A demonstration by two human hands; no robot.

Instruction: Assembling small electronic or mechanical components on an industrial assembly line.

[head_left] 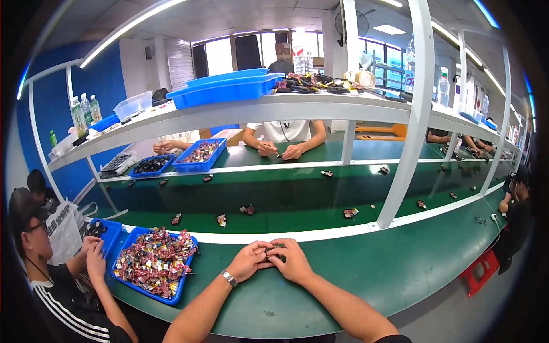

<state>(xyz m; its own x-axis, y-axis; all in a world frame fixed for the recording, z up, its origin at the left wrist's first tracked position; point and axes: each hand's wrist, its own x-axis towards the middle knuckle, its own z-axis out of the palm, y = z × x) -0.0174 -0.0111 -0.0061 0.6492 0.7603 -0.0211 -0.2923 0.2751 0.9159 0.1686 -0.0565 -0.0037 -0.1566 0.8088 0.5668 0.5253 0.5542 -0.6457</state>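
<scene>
Over the green tabletop, my left hand and my right hand meet, fingers curled around a small black part. Most of that part is hidden by the fingers, so its exact kind cannot be made out. A metal-band watch is on my left wrist. To the left of my hands stands a blue tray, heaped with small red, white and yellow pieces that look like little wired components.
Beyond a white rail, a green conveyor belt carries several small parts. A white post rises at the right, under a raised shelf. A co-worker sits close at left beside another blue tray. A red stool stands right.
</scene>
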